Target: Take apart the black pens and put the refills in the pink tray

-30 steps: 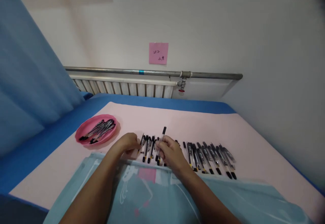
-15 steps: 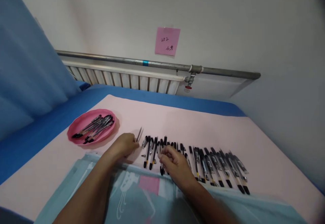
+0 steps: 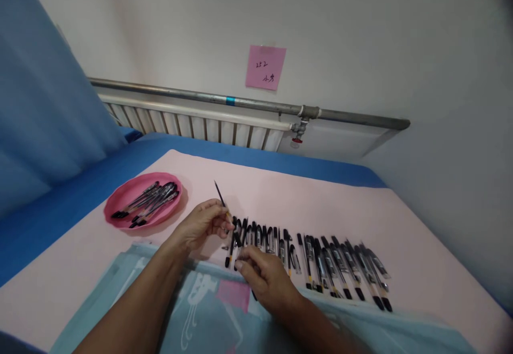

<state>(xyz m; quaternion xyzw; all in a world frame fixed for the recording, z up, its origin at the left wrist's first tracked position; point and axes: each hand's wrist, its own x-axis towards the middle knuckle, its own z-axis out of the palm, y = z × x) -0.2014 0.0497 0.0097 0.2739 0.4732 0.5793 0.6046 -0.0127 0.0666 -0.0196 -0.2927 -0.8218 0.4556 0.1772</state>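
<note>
My left hand [image 3: 205, 224] is closed in a pinch on a thin dark pen refill [image 3: 219, 192], its pointed end slanting up and to the left. Just below and to the right, my right hand [image 3: 267, 279] has its fingers closed on what looks like a pen barrel [image 3: 238, 239]. A black end shows above the fingertips; the rest is mostly hidden by the hand. The refill and the barrel lie roughly in one line, but I cannot tell whether they touch. Loose pen parts, black caps and clear barrels [image 3: 308, 260] lie in a row around and right of my right hand.
At the left stands a pink oval tray [image 3: 110, 204] with several pens [image 3: 154, 201] in it. A pale pink sheet [image 3: 256, 183] covers the blue surface [image 3: 328, 167]. Behind are a radiator [image 3: 208, 127], a metal pipe [image 3: 180, 93] and a pink note [image 3: 265, 68].
My left hand has turned and shifted right, bringing the refill toward my right hand. My right hand has drawn slightly left and down, out of the row of pen parts.
</note>
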